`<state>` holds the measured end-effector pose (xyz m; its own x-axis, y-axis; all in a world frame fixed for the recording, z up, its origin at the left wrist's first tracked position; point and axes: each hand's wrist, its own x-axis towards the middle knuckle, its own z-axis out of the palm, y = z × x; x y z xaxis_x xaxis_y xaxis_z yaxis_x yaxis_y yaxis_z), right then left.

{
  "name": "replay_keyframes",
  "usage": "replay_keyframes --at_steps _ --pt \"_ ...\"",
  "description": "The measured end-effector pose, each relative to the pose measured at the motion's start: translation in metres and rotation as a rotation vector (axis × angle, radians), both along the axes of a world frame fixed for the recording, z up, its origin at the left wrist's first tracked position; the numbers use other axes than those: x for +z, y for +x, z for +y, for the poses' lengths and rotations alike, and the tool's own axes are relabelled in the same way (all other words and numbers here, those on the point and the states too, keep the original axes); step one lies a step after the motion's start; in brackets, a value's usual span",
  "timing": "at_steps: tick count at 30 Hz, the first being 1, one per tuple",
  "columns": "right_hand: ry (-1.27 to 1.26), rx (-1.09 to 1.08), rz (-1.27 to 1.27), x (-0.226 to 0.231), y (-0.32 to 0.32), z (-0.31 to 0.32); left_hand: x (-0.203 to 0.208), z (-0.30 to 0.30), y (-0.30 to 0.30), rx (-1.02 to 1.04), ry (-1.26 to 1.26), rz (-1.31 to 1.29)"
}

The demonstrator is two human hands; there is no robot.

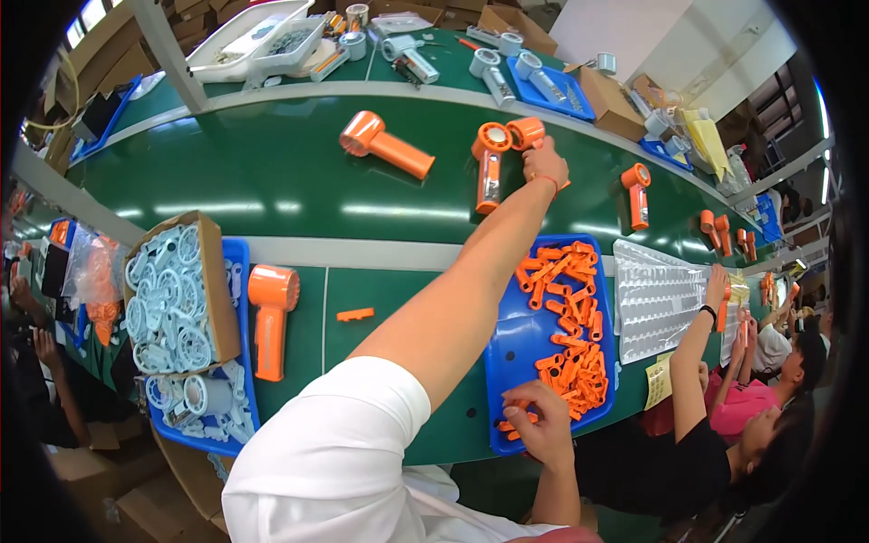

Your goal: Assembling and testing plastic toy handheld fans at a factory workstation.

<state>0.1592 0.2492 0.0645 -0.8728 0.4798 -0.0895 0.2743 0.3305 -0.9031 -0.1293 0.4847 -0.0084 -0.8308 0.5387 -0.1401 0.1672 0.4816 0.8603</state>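
My left arm reaches far across the green work surface, and my left hand (546, 166) is closed around the handle of an orange handheld fan (526, 133). Right beside it lies a second orange fan body (490, 167) with its handle open and metallic parts inside. My right hand (543, 423) is low over the near end of a blue tray (516, 348), fingers curled and thumb bent in. Small orange plastic pieces (575, 376) are heaped in that tray, some at my right fingertips. Whatever my right fingers hold is hidden.
An orange fan (387, 145) lies farther left; another (637, 195) lies right. Near me are an orange fan (272, 321), a loose orange piece (355, 315) and a cardboard box (222, 299) of light-blue parts. A white plastic tray (647, 303) and co-workers' arms (695, 362) are at right.
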Motion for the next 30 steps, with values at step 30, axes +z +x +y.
replay_keyframes --at_steps 30 --pt "-0.276 0.136 0.206 -0.028 0.02 -0.082 0.03 -0.189 -0.064 -0.28 -0.25 0.483"
